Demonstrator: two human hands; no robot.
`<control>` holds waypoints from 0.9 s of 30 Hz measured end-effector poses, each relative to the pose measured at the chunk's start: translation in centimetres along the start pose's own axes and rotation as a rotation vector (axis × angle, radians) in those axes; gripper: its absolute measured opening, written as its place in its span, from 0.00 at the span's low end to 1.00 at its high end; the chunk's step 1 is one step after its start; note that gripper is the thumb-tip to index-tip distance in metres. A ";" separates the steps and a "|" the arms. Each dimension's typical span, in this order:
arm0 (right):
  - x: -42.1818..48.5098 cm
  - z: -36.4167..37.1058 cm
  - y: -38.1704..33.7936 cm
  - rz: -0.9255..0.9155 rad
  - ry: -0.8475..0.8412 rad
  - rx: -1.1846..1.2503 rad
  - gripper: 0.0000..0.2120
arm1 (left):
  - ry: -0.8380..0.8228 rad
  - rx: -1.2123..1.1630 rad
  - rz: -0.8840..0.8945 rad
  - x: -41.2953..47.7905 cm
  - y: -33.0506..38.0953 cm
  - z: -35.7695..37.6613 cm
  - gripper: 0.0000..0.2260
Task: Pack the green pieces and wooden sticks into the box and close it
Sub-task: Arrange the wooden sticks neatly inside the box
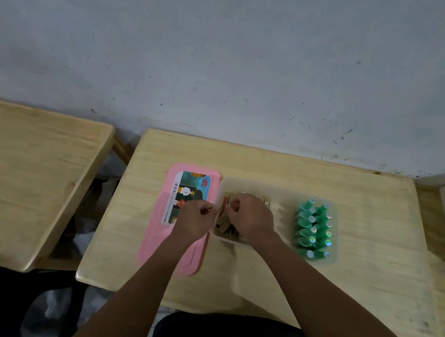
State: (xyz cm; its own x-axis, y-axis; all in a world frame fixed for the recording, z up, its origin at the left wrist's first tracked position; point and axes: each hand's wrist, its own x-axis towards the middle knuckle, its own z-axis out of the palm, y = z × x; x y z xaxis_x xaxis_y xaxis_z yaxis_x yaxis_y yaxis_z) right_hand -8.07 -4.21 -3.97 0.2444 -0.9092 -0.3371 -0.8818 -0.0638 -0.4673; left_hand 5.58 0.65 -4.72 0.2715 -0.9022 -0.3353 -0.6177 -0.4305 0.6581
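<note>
Both left hand [196, 219] and right hand [250, 218] curl their fingers [234, 205] over the wooden sticks [225, 227] in the box [284, 190] — grip unclear — likely levelling them for the lid [174, 258].

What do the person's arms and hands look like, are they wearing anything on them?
The left hand and right hand are bare, with no gloves; the view is too blurred to tell about rings. The left forearm and right forearm are bare to the frame edge, with no sleeves, watch or bracelet showing.
</note>
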 end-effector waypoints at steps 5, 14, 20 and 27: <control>0.9 0.6 -0.9 0.120 0.060 -0.037 0.15 | -0.044 -0.042 -0.016 0.3 -0.1 0.1 0.12; 0.3 0.9 -1.5 0.116 0.065 -0.135 0.14 | -0.028 -0.171 -0.035 -0.1 0.1 0.1 0.10; -0.3 0.8 0.0 0.180 0.081 0.151 0.13 | -0.029 -0.198 -0.049 -0.2 0.1 0.1 0.11; -1.3 -2.0 2.0 0.320 -0.026 0.855 0.11 | -0.023 -0.197 -0.051 -0.4 0.3 0.1 0.10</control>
State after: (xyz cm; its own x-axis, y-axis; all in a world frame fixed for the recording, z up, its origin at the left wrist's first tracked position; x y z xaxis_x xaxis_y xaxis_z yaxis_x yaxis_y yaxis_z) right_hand -10.96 -3.99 -2.83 0.0575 -0.8207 -0.5684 -0.3127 0.5259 -0.7910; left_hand 5.15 0.91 -4.45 0.2804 -0.8791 -0.3853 -0.4468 -0.4748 0.7582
